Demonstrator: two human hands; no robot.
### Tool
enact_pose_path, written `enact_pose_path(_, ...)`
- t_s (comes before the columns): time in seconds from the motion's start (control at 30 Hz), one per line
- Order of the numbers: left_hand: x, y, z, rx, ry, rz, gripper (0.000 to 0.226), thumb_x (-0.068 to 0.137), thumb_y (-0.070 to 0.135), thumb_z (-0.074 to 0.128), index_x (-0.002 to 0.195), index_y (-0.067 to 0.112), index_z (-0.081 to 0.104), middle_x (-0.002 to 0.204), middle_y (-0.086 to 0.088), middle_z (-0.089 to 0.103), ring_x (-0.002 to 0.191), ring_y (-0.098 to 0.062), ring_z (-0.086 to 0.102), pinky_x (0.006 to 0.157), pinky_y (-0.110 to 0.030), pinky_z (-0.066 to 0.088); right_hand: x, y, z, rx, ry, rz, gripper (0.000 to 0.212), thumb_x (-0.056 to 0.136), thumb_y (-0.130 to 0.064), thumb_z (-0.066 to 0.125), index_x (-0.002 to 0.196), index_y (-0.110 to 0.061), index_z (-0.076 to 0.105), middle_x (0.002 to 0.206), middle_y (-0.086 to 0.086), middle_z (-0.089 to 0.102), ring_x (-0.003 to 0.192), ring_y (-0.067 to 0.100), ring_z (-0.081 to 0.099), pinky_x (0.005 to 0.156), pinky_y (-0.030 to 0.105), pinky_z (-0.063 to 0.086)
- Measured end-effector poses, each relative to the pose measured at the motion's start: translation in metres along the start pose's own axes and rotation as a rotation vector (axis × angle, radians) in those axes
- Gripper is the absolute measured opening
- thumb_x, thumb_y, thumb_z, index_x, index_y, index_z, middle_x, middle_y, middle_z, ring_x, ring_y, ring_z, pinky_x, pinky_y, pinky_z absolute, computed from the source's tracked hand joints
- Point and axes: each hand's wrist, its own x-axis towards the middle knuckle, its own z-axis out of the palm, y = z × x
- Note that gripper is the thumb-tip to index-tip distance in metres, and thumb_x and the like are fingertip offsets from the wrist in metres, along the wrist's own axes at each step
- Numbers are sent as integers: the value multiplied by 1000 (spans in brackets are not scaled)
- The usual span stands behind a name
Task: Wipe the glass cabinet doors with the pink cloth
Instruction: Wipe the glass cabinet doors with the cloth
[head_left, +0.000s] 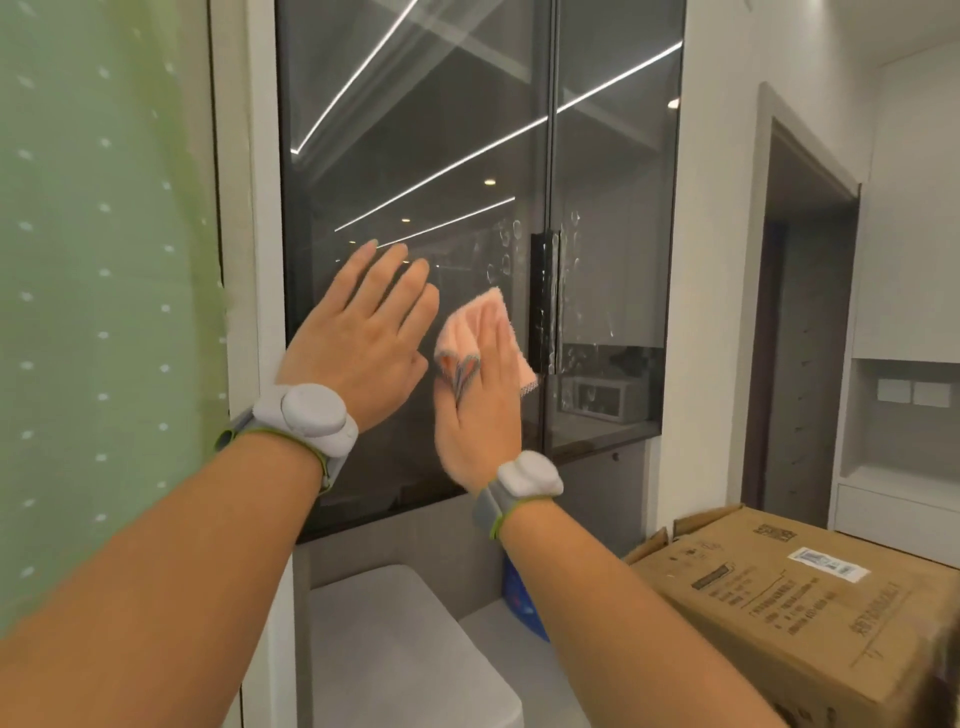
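Observation:
Two dark glass cabinet doors fill the middle of the view: the left door (415, 156) and the right door (613, 208), meeting at a black handle strip (543, 301). Smudges and fingerprints mark the glass around the handle. My left hand (358, 343) lies flat on the left door, fingers spread, holding nothing. My right hand (480, 410) presses the folded pink cloth (478, 332) against the lower part of the left door, just left of the handle. Both wrists wear white bands.
A green dotted curtain (104, 286) hangs at the left. A cardboard box (789, 597) sits at the lower right, close to my right forearm. A white lidded bin (400, 639) and a blue item (522, 597) stand below the cabinet. A doorway (800, 338) opens at the right.

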Motion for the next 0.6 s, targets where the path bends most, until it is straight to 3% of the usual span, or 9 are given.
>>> enact_pose_path(0.17,-1,4,-3,83,-42,-100,65,100,30,38,153,-7,38,161,-29,35,156,-46,23,129,-61,9,3,-10,11,-44,163,191,75,96,-46,38,163,-22,12,172,-4,14,159,14,10,128,49,17)
enact_pose_path(0.27,-2,5,-3,118,-47,-144,68,102,34,35,157,-6,32,165,-30,29,157,-48,17,128,-65,4,31,-24,5,-197,196,-48,69,96,-47,41,157,-25,19,164,3,37,149,27,35,116,47,31)
enact_pose_path(0.33,-2,5,-3,94,-52,-152,69,101,34,38,157,-6,32,165,-28,29,157,-48,17,127,-66,4,41,-20,-1,-235,260,-31,64,96,-51,40,153,-23,29,154,4,49,137,29,46,108,48,38)
enact_pose_path(0.4,-3,4,-1,85,-36,-156,68,100,31,40,157,-7,33,164,-27,31,156,-48,19,128,-65,6,40,-15,-4,-212,288,45,65,99,-51,36,156,-18,34,157,3,46,143,26,42,113,51,37)
enact_pose_path(0.53,-1,4,-2,59,-27,-136,64,101,25,38,156,-8,35,164,-28,31,156,-49,20,128,-62,11,56,-20,-1,-40,112,-225,63,104,-29,46,159,-7,24,168,11,28,157,27,23,126,51,26)
enact_pose_path(0.6,0,4,0,54,-13,-136,63,101,24,37,155,-8,36,163,-28,32,155,-49,21,128,-61,12,83,-33,-1,-28,125,-244,63,105,-27,48,159,-5,24,168,14,27,157,28,23,127,51,24)
